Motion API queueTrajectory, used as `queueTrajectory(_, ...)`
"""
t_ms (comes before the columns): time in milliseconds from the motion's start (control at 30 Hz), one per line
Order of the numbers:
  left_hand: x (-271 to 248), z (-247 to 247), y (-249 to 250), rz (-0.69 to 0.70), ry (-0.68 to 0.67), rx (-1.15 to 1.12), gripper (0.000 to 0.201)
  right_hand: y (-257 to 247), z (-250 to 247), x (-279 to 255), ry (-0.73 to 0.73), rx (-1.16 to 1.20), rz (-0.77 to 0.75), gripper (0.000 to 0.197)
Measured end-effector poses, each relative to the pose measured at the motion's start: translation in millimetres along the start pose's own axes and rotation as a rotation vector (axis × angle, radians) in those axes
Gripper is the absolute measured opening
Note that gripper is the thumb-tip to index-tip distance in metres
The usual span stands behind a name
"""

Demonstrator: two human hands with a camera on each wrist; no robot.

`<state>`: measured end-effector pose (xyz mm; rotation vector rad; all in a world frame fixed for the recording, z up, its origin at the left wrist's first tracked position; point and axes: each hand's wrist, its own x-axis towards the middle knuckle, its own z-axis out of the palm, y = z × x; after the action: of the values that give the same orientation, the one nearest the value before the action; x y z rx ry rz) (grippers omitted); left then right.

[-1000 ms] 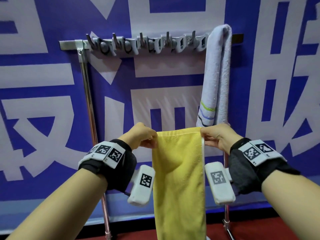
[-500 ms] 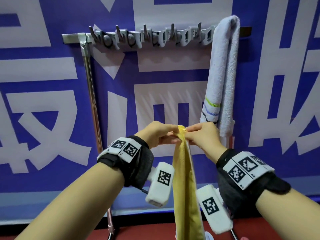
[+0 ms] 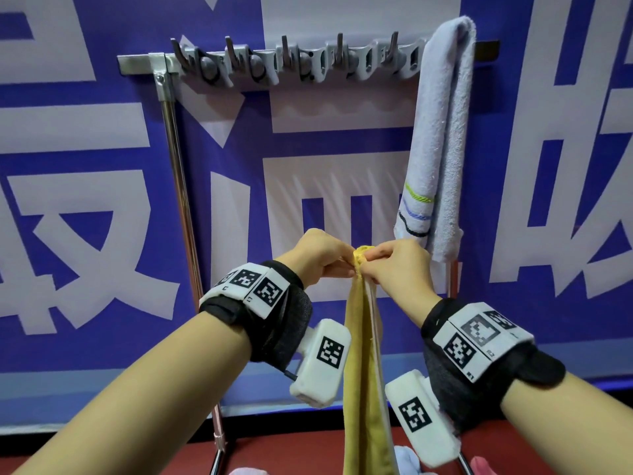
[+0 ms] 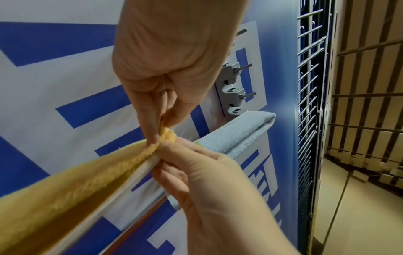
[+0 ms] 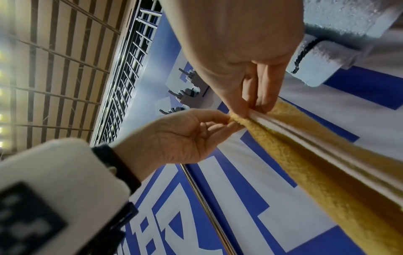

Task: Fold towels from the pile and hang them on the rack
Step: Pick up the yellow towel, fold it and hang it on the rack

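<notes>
A: Yellow towel: folded lengthwise into a narrow strip, hanging straight down between both wrists, in front of the blue banner, below the hook rail.

B: Grip status?

A: Left hand: thumb and fingertips pinched on the top corner of the strip. Right hand: thumb and fingers pinched on the same corner from the opposite side. Hands touching at the fabric.

B: Rack status?

A: Metal bar with a row of grey hooks, mounted on a chrome post. Pale blue towel with coloured stripes draped over the right end of the bar, just behind the right hand. Not in contact with the yellow strip.
</notes>
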<state>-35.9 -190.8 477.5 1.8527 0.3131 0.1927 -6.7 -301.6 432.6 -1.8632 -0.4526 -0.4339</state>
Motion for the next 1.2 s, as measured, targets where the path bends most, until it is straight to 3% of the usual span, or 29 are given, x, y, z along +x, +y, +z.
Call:
queueTrajectory(100, -4.4, 3.2, -0.6, -0.005, -0.049, -0.053, 0.018, 3.8, 1.8, -0.2, 0.035, -0.025, -0.032, 0.009)
queueTrajectory(233, -6.7, -0.9, 1.3, -0.055, -0.172, -0.116, 0.05, 8.1, 3.9, 0.0, 0.036, -0.059, -0.029, 0.015)
queueTrajectory(333, -7.0, -2.7, 6.4, -0.089, -0.203, -0.119, 0.061, 9.5, 4.2, 0.1, 0.018, -0.091, -0.022, 0.016)
queueTrajectory(467, -6.9, -2.7, 7.6, -0.073, -0.242, -0.071, 0.06, 10.2, 3.7, 6.9, 0.006, -0.179, -0.009, 0.014)
queueTrajectory(533, -5.0, -2.2, 5.5, -0.034, -0.228, -0.009, 0.049, 8.5, 0.7, 10.2, 0.006, -0.178, 0.001, 0.024)
queueTrajectory(633, 1.4, -2.3, 0.1, 0.128, -0.101, 0.199, 0.03, 4.5, -11.0, 17.1, -0.001, -0.041, 0.063, 0.024)
queueTrajectory(767, 16.3, -10.4, -10.6, 0.473, -0.055, 0.636, 0.045, -8.5, -29.8, 22.0, -0.118, 0.19, 0.111, 0.016)
queueTrajectory(900, 18.9, -22.0, -7.9, 0.67, 0.039, 0.873, 0.024, -17.9, -47.6, 26.4, -0.178, 0.134, 0.06, 0.022)
queueTrajectory(1067, 15.6, -29.0, 3.8, 0.903, 0.168, 1.169, 0.019, -24.5, -57.8, 24.4, -0.16, 0.116, 0.037, 0.023)
queueTrajectory(1133, 11.4, -28.5, 7.4, 0.954, 0.19, 1.15, 0.016, -29.4, -58.6, 21.8, -0.139, 0.138, 0.029, 0.02)
queueTrajectory(1200, 8.0, -26.9, 9.5, 0.907, 0.189, 0.982, 0.012, -35.8, -59.5, 21.0, -0.124, 0.163, 0.014, 0.021)
